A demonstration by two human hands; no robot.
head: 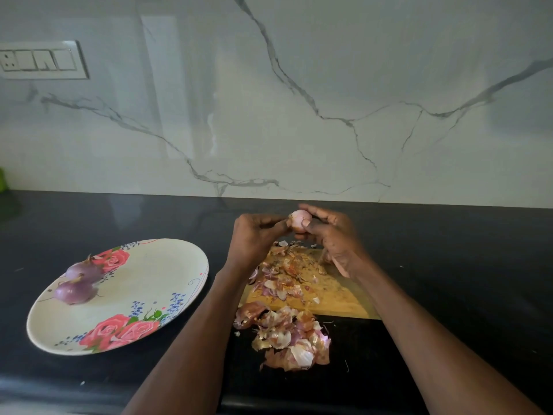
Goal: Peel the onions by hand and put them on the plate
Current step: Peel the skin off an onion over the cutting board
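Onion (300,220), pale, partly peeled: held above the far end of the cutting board (335,301), right hand (332,235) curled round it, left hand (257,235) pinching its left side. Plate (167,265), floral, on dark tabletop (449,265) at left: two peeled onions (78,283). Loose skins (287,333): on board and tabletop.

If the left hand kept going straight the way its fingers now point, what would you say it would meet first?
The left hand points rightward at the onion, which its fingertips already seem to touch. Just behind that is the right hand gripping the same onion. Depth is hard to judge from this one view.
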